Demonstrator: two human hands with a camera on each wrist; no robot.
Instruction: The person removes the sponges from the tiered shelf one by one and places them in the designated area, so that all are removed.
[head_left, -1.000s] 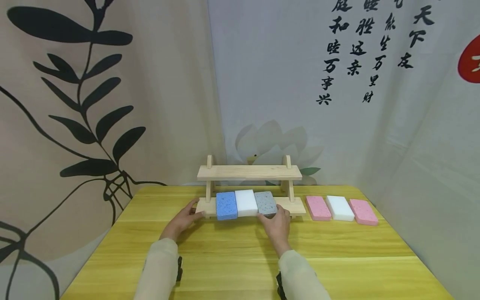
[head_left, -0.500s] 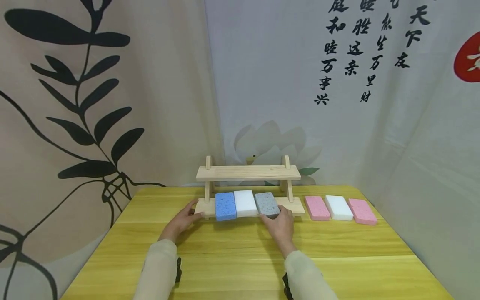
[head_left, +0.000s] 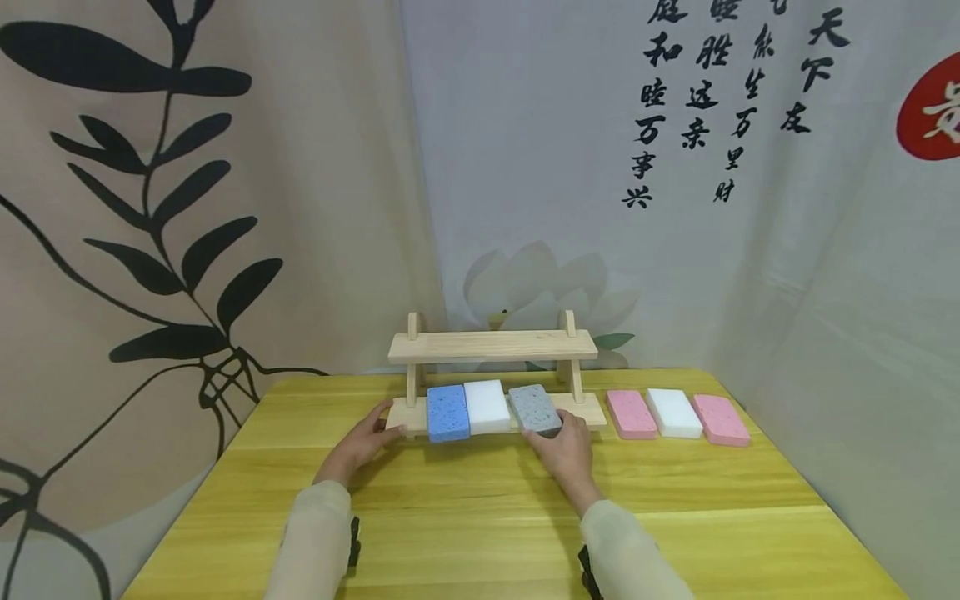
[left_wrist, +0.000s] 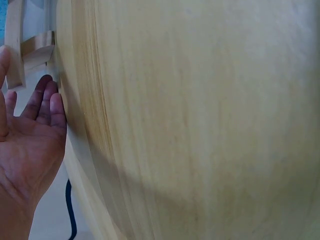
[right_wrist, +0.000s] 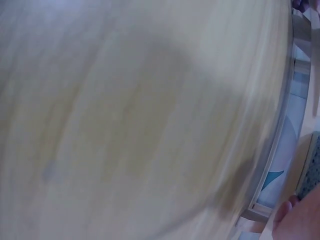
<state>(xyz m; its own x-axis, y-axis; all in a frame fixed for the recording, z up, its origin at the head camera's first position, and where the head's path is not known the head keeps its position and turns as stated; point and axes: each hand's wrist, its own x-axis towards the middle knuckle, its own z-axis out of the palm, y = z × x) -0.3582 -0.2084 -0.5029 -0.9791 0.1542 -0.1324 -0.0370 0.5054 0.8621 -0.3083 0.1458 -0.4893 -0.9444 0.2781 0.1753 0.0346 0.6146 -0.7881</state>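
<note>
A small two-tier wooden rack point(head_left: 495, 345) stands on the table. On its lower board lie a blue sponge point(head_left: 447, 412), a white sponge point(head_left: 487, 406) and a grey speckled sponge point(head_left: 535, 409), the blue and white side by side. My right hand point(head_left: 568, 454) pinches the grey sponge between thumb and fingers; it sits slightly tilted, a narrow gap from the white one. My left hand point(head_left: 360, 446) holds the lower board's left end, thumb at the front edge. In the left wrist view, the left hand's fingers point(left_wrist: 45, 105) reach past that board end.
To the right of the rack, a pink sponge point(head_left: 632, 414), a white sponge point(head_left: 675, 412) and another pink sponge point(head_left: 721, 420) lie in a row on the wooden table point(head_left: 465, 517). A printed curtain point(head_left: 345, 167) hangs close behind the table.
My right hand has shifted the grey sponge slightly right and turned it, opening a gap beside the white one. The left hand keeps its place on the rack. The head view has turned slightly.
</note>
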